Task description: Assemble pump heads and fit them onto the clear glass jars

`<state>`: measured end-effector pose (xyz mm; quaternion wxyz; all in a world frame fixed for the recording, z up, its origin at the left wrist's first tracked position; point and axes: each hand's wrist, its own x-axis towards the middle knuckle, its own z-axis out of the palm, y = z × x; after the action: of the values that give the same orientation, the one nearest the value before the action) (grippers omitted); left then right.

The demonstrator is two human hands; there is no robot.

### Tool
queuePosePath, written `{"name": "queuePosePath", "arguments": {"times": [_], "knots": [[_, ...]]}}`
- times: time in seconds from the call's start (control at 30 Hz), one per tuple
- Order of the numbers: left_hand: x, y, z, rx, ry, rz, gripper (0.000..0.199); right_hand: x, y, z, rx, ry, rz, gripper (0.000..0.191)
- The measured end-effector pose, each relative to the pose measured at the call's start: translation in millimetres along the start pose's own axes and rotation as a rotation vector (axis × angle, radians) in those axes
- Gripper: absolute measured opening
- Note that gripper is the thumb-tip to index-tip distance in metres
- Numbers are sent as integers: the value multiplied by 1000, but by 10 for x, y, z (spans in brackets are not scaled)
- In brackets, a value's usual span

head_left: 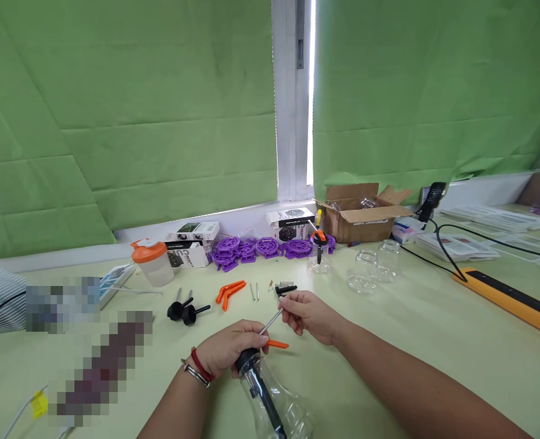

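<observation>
My left hand (240,349) is closed round the black neck of a clear plastic bottle (292,414), which lies tilted towards me. A dark tube (269,402) runs down inside the bottle. From the neck, a thin metal rod (271,322) slants up to the right, and my right hand (307,315) pinches its upper end. An orange lever (278,344) sticks out beside my left fingertips. Just beyond my right fingers lie a black part (286,291) and several small springs (286,283). The inside of the neck is hidden by my left hand.
Orange levers (230,292), metal pins (255,292) and black caps with rods (186,311) lie ahead. Purple plastic pieces (267,247), a shaker bottle (153,262), a cardboard box (361,225) and clear bottles (365,274) stand behind. An orange power strip (512,302) is at right.
</observation>
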<state>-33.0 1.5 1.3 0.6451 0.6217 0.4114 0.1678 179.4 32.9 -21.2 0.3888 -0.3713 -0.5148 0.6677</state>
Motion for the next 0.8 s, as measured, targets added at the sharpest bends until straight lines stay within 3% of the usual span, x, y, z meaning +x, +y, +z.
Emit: {"name": "queuePosePath", "arguments": {"times": [0.2,0.33,0.53,0.63,0.7,0.8], "knots": [[-1,5,-3,3,-8,-5,24,10,34,-32,30,-38,-106,30],[-11,11,-9,14,-19,-29,23,18,41,-27,23,-44,-76,28],[-5,7,-17,6,-26,-23,22,27,26,-44,-82,1,-158,22],[-3,-8,-23,6,-24,-27,23,85,-10,-127,-98,83,-188,23],[-5,-15,-29,5,-20,-27,23,177,-55,-191,-198,177,-193,21],[-9,-23,-43,13,-20,-27,24,404,-151,-242,-586,284,-228,17]]}}
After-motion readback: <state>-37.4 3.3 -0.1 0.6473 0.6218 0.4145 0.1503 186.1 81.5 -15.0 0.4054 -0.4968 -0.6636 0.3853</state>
